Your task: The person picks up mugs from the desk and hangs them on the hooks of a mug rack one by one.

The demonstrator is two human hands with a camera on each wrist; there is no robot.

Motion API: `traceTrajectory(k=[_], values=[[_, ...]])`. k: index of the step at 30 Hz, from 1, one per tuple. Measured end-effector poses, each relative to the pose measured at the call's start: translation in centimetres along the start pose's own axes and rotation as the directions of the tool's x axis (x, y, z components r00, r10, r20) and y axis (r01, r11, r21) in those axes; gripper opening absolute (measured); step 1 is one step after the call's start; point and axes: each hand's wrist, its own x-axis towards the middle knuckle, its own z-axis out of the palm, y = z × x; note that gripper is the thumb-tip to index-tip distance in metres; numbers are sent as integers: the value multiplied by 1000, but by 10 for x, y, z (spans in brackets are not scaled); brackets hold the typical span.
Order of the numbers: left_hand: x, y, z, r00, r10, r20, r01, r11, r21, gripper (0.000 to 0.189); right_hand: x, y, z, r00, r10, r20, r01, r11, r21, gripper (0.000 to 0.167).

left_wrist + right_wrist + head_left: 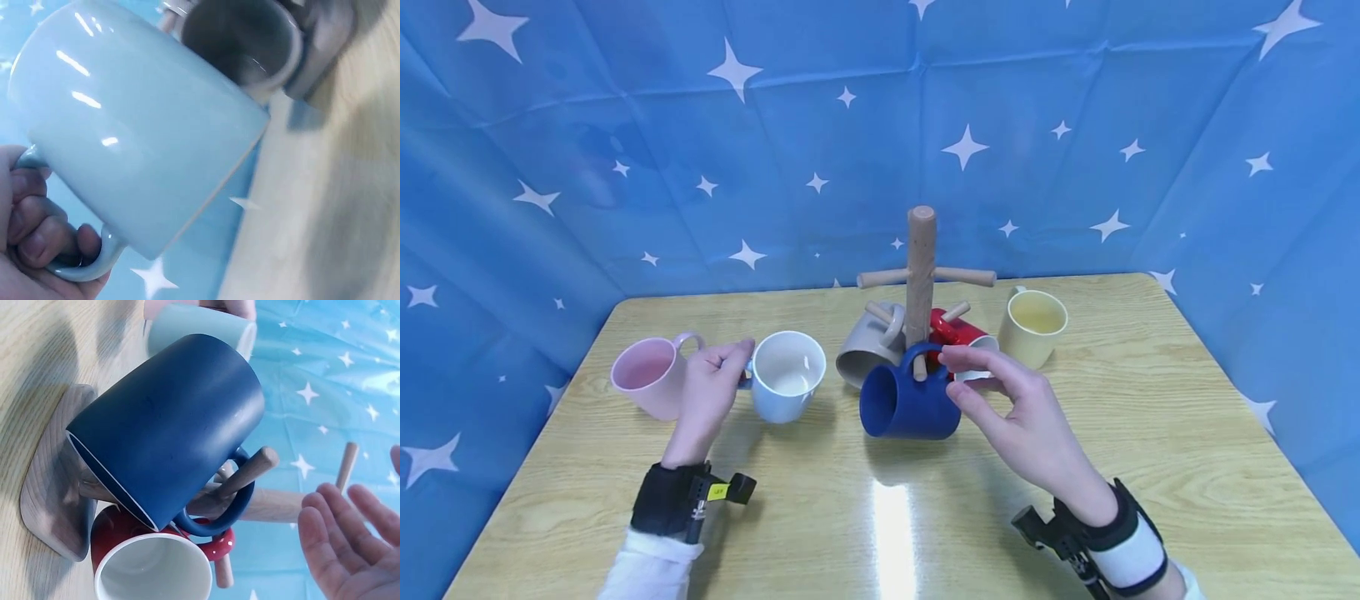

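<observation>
My left hand (713, 385) grips the handle of a light blue mug (137, 125), fingers curled through it; the mug's mouth faces up in the head view. A dark blue mug (175, 419) hangs sideways by its handle from a lower peg of the wooden mug rack (921, 258). Beside that mug is my right hand (1011, 408), its fingers loosely bent around nothing. The right wrist view shows a gap between those fingertips (310, 519) and the mug's handle. Behind the dark blue mug, a grey mug (861, 350) and a red mug (947, 329) hang on other pegs.
A pink mug (651, 379) stands at the left, close by my left hand. To the right of the rack stands a pale yellow mug (1030, 333). Two bare upper pegs stick out sideways from the rack. A blue starry cloth (880, 142) hangs behind the wooden table (1187, 417).
</observation>
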Motion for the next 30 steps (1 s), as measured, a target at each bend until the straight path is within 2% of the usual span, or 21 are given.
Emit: traceTrajectory(k=[6,10,14,20,23,27,30], values=[[-15,30,1,993,-18,-113,-1,986,-167,58,1,-2,-4,1000,-12,-8,12,1000,-2,37],[-28,49,2,992,-40,-119,8,967,-253,55,2,-3,-7,1000,-5,-8,5,1000,-3,42],[-43,67,6,992,-41,-118,4,955,-298,52,6,-4,-3,999,-1,39,1,1000,-6,51],[-55,89,23,997,12,-73,-35,945,-324,55,11,-8,6,994,-5,110,7,1000,-19,63],[-59,95,33,999,36,-39,-46,953,-298,53,13,-10,8,989,-9,146,10,1000,-8,71],[-62,103,47,999,44,-3,-43,959,-281,49,17,-13,11,981,-34,191,29,999,31,84],[-65,110,58,999,51,19,-43,954,-296,48,16,-14,11,980,-43,194,33,998,55,93]])
